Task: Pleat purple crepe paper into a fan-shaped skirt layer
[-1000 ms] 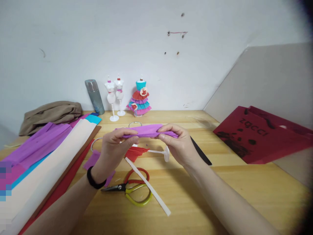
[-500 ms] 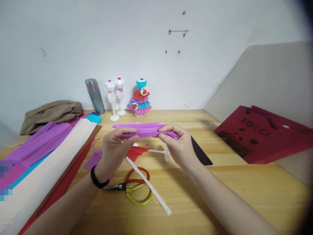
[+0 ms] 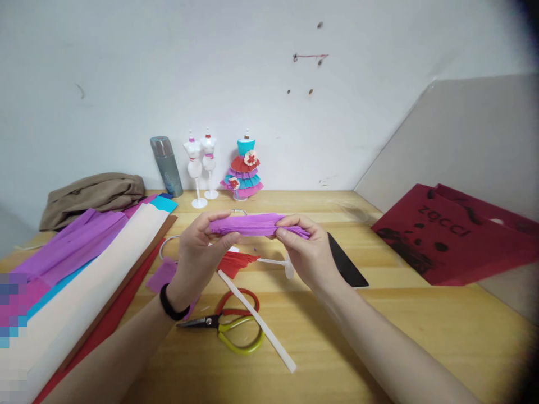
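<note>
A strip of purple crepe paper [image 3: 252, 225], folded in close layers, is held level above the table between both hands. My left hand [image 3: 204, 238] has its left end between thumb and fingers. At the other end my right hand [image 3: 301, 241] pinches the layers, which fan out slightly past the fingertips. Below the paper, a white doll mannequin with a red pleated skirt [image 3: 238, 262] lies on its side, partly hidden by my hands; its white stand points right. Scissors [image 3: 219, 322] with one red and one yellow handle lie nearer me, a white strip [image 3: 259, 322] across them.
Long crepe paper sheets [image 3: 96, 264] in several colours cover the left side, beside a brown cloth [image 3: 92, 196]. A flask [image 3: 166, 165], two white mannequins [image 3: 196, 168] and one in a ruffled dress [image 3: 244, 171] stand by the wall. A black tablet-like object [image 3: 347, 264] and red bag [image 3: 455, 235] are right.
My left fingers have lifted and shifted on the purple paper's left end, so the back flap that stuck out there is now gathered in. My right hand keeps its pinch.
</note>
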Demonstrator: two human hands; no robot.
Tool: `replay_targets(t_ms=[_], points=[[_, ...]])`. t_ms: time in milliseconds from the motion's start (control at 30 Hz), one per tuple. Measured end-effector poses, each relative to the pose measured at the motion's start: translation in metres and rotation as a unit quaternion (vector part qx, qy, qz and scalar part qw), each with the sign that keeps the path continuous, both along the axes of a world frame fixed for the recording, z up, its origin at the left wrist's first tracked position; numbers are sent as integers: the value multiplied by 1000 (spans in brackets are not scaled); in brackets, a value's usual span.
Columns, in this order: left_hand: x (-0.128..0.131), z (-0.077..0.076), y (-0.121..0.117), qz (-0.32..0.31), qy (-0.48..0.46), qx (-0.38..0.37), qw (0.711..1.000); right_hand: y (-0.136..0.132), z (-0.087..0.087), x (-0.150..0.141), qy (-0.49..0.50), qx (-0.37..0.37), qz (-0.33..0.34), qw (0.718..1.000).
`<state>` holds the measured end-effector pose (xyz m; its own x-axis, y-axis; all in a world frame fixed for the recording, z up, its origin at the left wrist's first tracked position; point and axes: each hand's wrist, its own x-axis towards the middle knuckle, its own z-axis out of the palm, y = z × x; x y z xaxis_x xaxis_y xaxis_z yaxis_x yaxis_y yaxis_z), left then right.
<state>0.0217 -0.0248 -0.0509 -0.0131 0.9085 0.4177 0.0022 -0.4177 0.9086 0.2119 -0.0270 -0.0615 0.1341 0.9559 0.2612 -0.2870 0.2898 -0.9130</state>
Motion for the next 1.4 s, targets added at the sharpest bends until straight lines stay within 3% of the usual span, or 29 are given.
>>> replay_targets(t_ms=[400, 900, 1167, 1400], points=[[-1, -6, 3, 2, 24, 11, 1000, -1, 3, 1, -44, 47, -60, 996], [1, -5, 0, 42, -3, 54, 998, 1, -2, -1, 7, -7, -1, 1000], [-2, 0, 0, 116, 85, 118, 983, 0, -6, 0, -23, 33, -30, 999], [-5, -2, 0, 129, 134, 171, 968, 2, -10, 1, -39, 73, -45, 996]])
